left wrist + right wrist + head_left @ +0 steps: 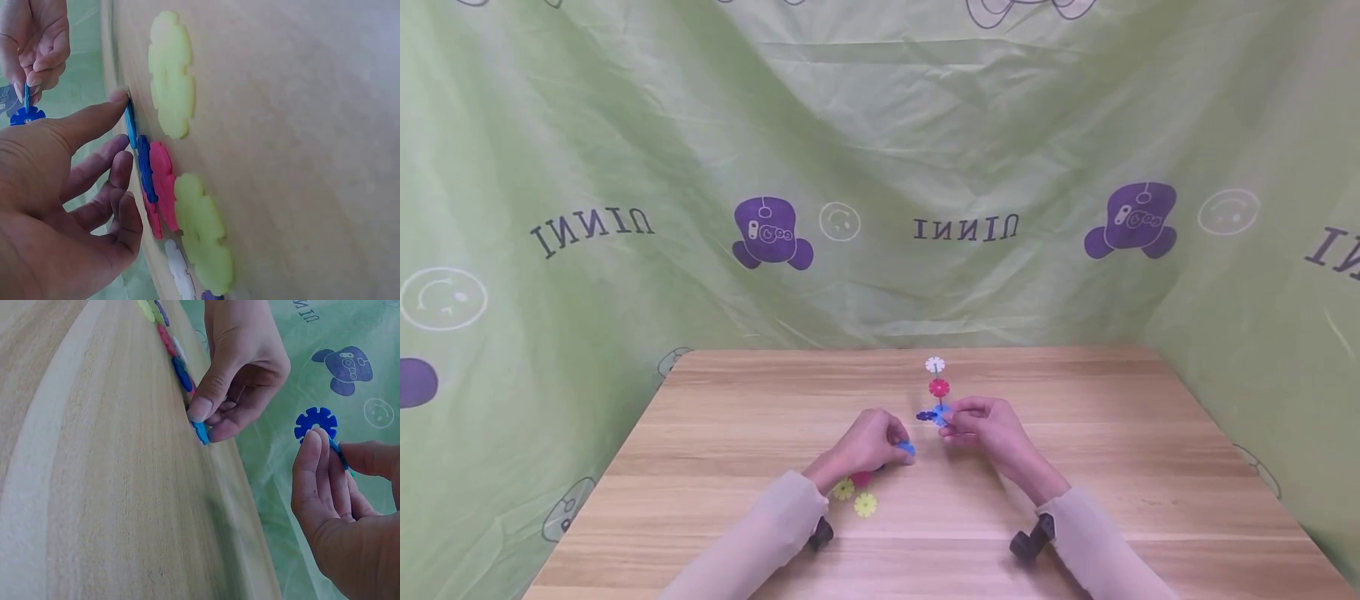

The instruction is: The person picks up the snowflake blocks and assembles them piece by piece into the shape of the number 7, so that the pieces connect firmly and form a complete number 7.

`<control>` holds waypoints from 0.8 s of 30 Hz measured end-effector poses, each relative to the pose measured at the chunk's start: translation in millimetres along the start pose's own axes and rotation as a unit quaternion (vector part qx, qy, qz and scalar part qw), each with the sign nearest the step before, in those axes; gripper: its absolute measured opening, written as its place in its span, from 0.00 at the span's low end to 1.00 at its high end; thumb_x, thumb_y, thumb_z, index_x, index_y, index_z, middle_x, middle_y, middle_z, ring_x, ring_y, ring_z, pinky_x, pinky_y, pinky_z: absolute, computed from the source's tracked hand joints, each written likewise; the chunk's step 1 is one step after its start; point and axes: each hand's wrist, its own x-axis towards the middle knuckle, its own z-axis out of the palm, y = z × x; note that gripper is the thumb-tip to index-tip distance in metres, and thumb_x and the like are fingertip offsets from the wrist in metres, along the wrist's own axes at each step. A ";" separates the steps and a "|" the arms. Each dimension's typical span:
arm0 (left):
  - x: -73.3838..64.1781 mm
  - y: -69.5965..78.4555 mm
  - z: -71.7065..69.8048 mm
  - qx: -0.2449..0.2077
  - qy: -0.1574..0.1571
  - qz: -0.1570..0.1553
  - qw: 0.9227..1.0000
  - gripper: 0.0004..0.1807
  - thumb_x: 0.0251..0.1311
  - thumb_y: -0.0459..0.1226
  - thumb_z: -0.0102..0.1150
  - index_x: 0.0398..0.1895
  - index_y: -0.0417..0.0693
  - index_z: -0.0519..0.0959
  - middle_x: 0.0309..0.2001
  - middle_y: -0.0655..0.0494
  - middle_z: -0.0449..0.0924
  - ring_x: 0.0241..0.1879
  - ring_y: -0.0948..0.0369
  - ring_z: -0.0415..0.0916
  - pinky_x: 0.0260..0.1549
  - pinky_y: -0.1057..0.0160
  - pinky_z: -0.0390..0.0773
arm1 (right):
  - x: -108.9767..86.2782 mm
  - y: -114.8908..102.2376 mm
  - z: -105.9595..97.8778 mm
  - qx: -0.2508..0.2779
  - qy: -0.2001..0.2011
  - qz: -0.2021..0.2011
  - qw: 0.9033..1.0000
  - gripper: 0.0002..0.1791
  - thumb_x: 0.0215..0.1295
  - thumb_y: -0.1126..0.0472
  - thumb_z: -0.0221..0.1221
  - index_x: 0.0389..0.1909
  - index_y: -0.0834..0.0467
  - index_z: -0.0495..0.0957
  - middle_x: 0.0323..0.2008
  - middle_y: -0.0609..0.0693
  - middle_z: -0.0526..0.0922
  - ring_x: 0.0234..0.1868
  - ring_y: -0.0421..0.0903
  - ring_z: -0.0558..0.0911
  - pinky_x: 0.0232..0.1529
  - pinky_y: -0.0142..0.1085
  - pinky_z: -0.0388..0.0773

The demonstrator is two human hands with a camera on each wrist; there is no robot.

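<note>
My left hand point(867, 442) pinches a light blue notched snowflake disc point(907, 448) between thumb and index finger, low over the table. In the left wrist view, a dark blue disc point(145, 169) and a pink disc point(164, 184) lie just beyond its fingers. My right hand point(988, 425) holds an upright chain of joined discs by its lower blue disc point(940, 415). Above that come a red disc point(939, 388) and a white disc point(935, 365); a dark blue disc point(316, 424) juts sideways. The fingers hide part of the joint.
Two yellow discs point(865, 505) lie near my left wrist. A white disc point(180, 269) and a purple disc point(212, 295) are close by. The wooden table point(1150, 467) ends at a green printed curtain point(880, 275) behind and at both sides.
</note>
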 end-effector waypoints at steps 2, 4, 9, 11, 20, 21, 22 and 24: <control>1.0 -0.6 0.0 -0.006 -0.001 -0.002 1.000 0.13 0.52 0.42 0.82 0.35 0.45 0.89 0.30 0.60 0.88 0.30 0.68 0.78 0.34 0.70 0.81 | 0.0 0.1 -0.2 -0.001 -0.002 -0.001 1.000 0.18 0.73 0.69 0.61 0.59 0.74 0.76 0.46 0.66 0.90 0.39 0.46 0.92 0.48 0.40 0.91; 1.9 -1.3 -0.2 -0.012 -0.002 -0.004 1.000 0.12 0.52 0.42 0.82 0.34 0.46 0.89 0.29 0.61 0.87 0.30 0.68 0.78 0.33 0.70 0.81 | -0.1 0.2 -0.1 -0.001 -0.003 -0.004 1.000 0.18 0.73 0.69 0.61 0.59 0.75 0.75 0.45 0.65 0.90 0.39 0.46 0.92 0.48 0.40 0.91; 3.8 -2.2 -1.1 -0.019 -0.011 -0.013 1.000 0.12 0.51 0.41 0.82 0.32 0.47 0.88 0.28 0.61 0.85 0.29 0.66 0.78 0.32 0.69 0.80 | -0.3 0.3 0.0 -0.001 -0.004 -0.006 1.000 0.19 0.74 0.69 0.60 0.60 0.76 0.74 0.42 0.60 0.92 0.39 0.46 0.92 0.48 0.39 0.91; 3.7 -1.8 -1.8 -0.024 -0.014 -0.022 0.999 0.12 0.51 0.41 0.83 0.32 0.47 0.87 0.28 0.60 0.85 0.29 0.65 0.78 0.32 0.68 0.80 | -0.5 -0.1 0.7 0.000 -0.005 -0.004 1.000 0.19 0.74 0.68 0.61 0.60 0.75 0.74 0.42 0.59 0.92 0.40 0.46 0.92 0.48 0.39 0.91; 0.8 2.6 -4.5 -0.109 0.012 -0.035 0.993 0.10 0.54 0.36 0.79 0.32 0.46 0.83 0.28 0.58 0.87 0.28 0.65 0.80 0.30 0.69 0.81 | -0.7 0.6 -0.7 0.007 -0.002 -0.004 1.000 0.20 0.73 0.69 0.61 0.60 0.76 0.74 0.42 0.59 0.91 0.40 0.45 0.91 0.48 0.38 0.90; 0.2 3.3 -5.6 -0.134 0.019 -0.039 0.990 0.09 0.55 0.35 0.78 0.33 0.45 0.84 0.28 0.57 0.88 0.28 0.65 0.81 0.30 0.69 0.81 | -0.8 0.8 -0.8 0.008 -0.003 -0.006 1.000 0.20 0.73 0.69 0.61 0.60 0.76 0.74 0.42 0.59 0.91 0.40 0.45 0.91 0.48 0.38 0.90; -0.6 4.0 -7.1 -0.161 0.026 -0.044 0.986 0.09 0.56 0.35 0.77 0.35 0.44 0.85 0.28 0.54 0.89 0.28 0.65 0.82 0.30 0.68 0.82 | -0.7 1.0 -1.0 0.010 -0.004 -0.006 1.000 0.20 0.73 0.69 0.60 0.60 0.76 0.74 0.42 0.59 0.91 0.40 0.45 0.91 0.48 0.38 0.91; -1.3 5.0 -10.3 -0.206 0.039 -0.060 0.976 0.09 0.58 0.35 0.75 0.39 0.43 0.87 0.30 0.52 0.91 0.30 0.64 0.84 0.31 0.67 0.82 | -0.8 1.2 -1.2 0.011 -0.004 -0.006 1.000 0.20 0.73 0.69 0.60 0.61 0.76 0.74 0.42 0.58 0.92 0.39 0.45 0.91 0.47 0.38 0.91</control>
